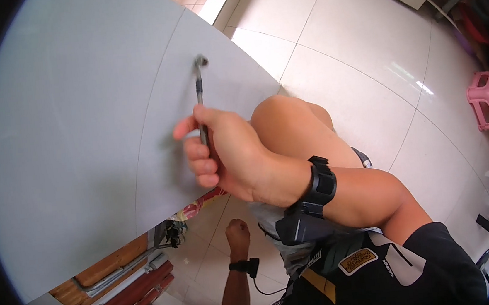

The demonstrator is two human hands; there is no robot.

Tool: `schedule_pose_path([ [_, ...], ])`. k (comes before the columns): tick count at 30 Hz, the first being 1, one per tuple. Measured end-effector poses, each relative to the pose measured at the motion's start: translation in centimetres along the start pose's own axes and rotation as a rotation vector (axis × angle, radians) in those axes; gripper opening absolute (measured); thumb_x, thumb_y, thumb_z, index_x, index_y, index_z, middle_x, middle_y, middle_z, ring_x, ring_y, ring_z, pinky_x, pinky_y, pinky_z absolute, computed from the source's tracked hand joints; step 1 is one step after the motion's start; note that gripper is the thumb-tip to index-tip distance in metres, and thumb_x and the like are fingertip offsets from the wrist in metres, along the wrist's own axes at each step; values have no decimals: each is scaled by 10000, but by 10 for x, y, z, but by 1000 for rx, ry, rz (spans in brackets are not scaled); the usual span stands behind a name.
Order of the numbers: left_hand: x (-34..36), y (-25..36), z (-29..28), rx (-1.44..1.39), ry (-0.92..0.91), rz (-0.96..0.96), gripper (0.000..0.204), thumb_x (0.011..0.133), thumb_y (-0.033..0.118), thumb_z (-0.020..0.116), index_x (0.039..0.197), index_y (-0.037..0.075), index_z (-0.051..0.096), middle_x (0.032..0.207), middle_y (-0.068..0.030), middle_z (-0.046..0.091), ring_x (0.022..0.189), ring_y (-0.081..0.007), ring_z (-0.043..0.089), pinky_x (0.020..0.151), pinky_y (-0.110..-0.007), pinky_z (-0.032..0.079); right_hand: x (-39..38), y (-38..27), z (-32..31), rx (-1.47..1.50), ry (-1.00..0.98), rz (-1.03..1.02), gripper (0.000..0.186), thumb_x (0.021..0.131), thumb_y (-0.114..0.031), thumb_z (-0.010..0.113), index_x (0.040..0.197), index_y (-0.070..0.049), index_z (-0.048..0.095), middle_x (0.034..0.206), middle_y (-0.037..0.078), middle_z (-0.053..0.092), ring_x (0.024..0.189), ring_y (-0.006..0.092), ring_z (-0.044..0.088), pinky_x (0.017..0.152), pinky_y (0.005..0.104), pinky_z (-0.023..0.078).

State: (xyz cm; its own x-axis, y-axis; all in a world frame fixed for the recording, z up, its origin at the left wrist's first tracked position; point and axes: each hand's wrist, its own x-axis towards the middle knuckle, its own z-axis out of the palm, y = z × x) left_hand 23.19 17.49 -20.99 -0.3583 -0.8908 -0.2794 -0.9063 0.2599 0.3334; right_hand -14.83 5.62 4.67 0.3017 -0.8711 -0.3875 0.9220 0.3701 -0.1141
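The right hand [221,155] is wrapped shut around the thin metal handle of a small wrench [200,98], whose bent head sits on a fastener on the grey panel [77,121], just beside a seam line running down it. The tool stands nearly upright above the fist, its head touching the panel and its lower end hidden inside the fingers. To turn it well, I judge the head should stay square and pressed into the fastener while the wrist swings in a short, steady arc, since a tilted head could slip off. The left hand [238,233] hangs lower down, curled into a loose fist that holds nothing visible, well apart from the tool; steadying the panel with it might help. Both wrists carry black bands [318,183]. The grey surface is large and flat, with wooden pieces and reddish bars [123,293] under its lower edge. Beyond it lies a glossy pale tiled floor [354,65], and a pink plastic stool [486,100] stands near the right rim
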Motion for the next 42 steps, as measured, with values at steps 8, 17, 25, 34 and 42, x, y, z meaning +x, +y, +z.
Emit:
schedule_pose_path([
  [8,20,43,-15,-121,218,13,103,732,-84,685,759,11,657,725,-148,640,648,-324,654,589,-396,519,7,10,-8,54,97,71,264,1071,-291,385,946,-79,482,668,-31,310,534,107,276,458,274,244],
  [17,94,138,-106,-189,631,120,136,772,-102,713,772,7,631,819,-128,695,703,-286,664,625,-357,535,13,20,-7,118,118,149,296,1090,-332,392,938,-92,475,659,-69,268,520,67,208,441,237,178],
  [25,179,246,-191,-80,772,638,156,755,-98,738,770,8,624,903,-129,709,798,-308,681,667,-365,541,24,-25,-13,301,79,-331,302,1084,-323,396,910,-82,446,641,-50,309,496,77,249,425,255,196],
  [34,284,324,-200,125,417,861,136,847,100,609,790,47,497,839,-128,552,760,-338,622,603,-426,491,15,-45,-18,348,139,-647,340,1098,-326,301,882,-104,441,611,-44,291,481,89,237,428,265,214],
  [42,281,311,-174,-291,153,712,102,898,130,575,812,76,563,807,-103,615,694,-297,621,620,-368,517,14,-36,-14,319,174,-569,343,1100,-331,298,908,-98,461,637,-42,321,496,85,257,436,259,228],
])
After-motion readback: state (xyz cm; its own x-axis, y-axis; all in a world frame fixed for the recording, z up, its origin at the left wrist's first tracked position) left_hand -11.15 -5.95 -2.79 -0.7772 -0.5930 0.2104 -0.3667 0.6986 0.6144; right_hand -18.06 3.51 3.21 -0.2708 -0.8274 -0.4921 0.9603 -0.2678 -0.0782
